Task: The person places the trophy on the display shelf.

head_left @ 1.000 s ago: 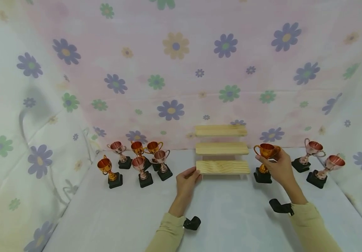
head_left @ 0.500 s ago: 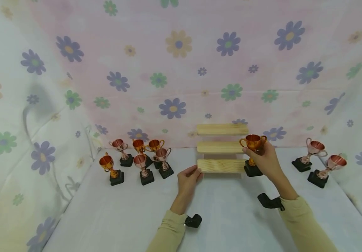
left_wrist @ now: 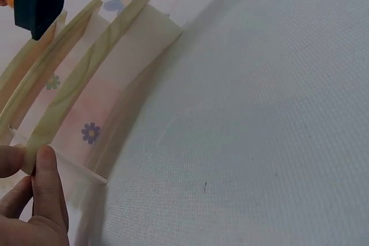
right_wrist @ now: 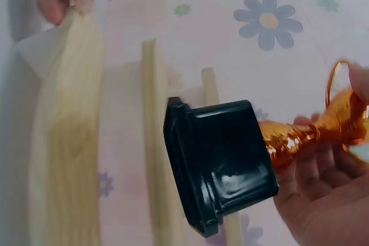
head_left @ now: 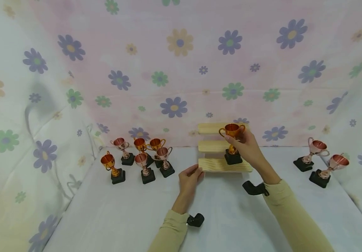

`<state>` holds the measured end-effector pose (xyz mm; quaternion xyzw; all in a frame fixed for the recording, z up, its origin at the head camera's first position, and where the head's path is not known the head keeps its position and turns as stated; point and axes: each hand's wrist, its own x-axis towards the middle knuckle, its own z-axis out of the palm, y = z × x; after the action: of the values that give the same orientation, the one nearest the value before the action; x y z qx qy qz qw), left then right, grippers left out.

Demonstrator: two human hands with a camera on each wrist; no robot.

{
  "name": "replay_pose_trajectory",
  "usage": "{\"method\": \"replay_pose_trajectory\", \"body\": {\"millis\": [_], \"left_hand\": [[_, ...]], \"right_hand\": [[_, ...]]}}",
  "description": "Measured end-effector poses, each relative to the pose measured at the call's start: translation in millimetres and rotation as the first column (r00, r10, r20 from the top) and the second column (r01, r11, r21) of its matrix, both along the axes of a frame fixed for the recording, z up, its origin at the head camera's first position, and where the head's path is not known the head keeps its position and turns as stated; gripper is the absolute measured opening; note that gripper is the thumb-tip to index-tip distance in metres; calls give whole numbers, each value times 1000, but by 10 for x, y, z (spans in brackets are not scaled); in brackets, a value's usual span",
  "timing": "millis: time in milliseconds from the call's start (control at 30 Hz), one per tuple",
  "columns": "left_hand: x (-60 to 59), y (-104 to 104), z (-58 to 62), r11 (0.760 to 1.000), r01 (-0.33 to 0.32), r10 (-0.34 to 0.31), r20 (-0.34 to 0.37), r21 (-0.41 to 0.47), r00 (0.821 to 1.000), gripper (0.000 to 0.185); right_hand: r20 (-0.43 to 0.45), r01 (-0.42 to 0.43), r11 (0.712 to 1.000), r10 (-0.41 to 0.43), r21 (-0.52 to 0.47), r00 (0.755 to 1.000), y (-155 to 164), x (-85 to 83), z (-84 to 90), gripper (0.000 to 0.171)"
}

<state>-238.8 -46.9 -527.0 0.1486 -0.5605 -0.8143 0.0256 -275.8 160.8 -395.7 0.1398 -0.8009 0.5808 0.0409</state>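
My right hand (head_left: 249, 148) holds a gold trophy (head_left: 232, 131) by its cup and handle, upright in front of the three-step wooden rack (head_left: 222, 165). In the right wrist view the trophy's black base (right_wrist: 225, 162) hangs free in front of the upper steps, with fingers behind the stem. At the rack's front left corner my left hand (head_left: 188, 182) pinches the end of the lowest step. From the left wrist view, thumb and fingers (left_wrist: 47, 182) grip that wooden step (left_wrist: 86, 79) close up, and the held trophy's base (left_wrist: 40, 4) shows above it.
Left of the rack several gold and rose-gold trophies (head_left: 141, 159) stand grouped on the white table (head_left: 130, 213). Two rose-gold trophies (head_left: 318, 147) stand at the right. A flowered cloth (head_left: 143, 63) hangs behind and along the sides.
My right hand has lifted the gold trophy off the table and carried it left and up, over to the rack. The left hand keeps its grip on the lowest step.
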Motion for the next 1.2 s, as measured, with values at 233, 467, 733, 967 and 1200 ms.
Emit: {"method": "replay_pose_trajectory", "body": {"millis": [233, 467, 733, 967, 1200], "left_hand": [[0, 14, 9, 999, -29, 28, 32, 18, 999, 31], [17, 49, 2, 998, -56, 55, 21, 24, 998, 30], [39, 77, 6, 997, -71, 71, 7, 19, 997, 29], [36, 69, 3, 998, -63, 63, 3, 25, 998, 30], [36, 65, 6, 998, -62, 62, 16, 19, 998, 30]], "right_hand": [[-89, 19, 997, -26, -76, 996, -221, -281, 122, 39], [-170, 72, 978, -106, -195, 980, -412, -614, 156, 23], [-190, 22, 970, -69, -243, 979, -561, -840, 130, 20], [-146, -15, 960, -27, -278, 989, -716, -928, 185, 23], [-94, -21, 957, -7, -289, 996, -800, -981, 204, 28]]}}
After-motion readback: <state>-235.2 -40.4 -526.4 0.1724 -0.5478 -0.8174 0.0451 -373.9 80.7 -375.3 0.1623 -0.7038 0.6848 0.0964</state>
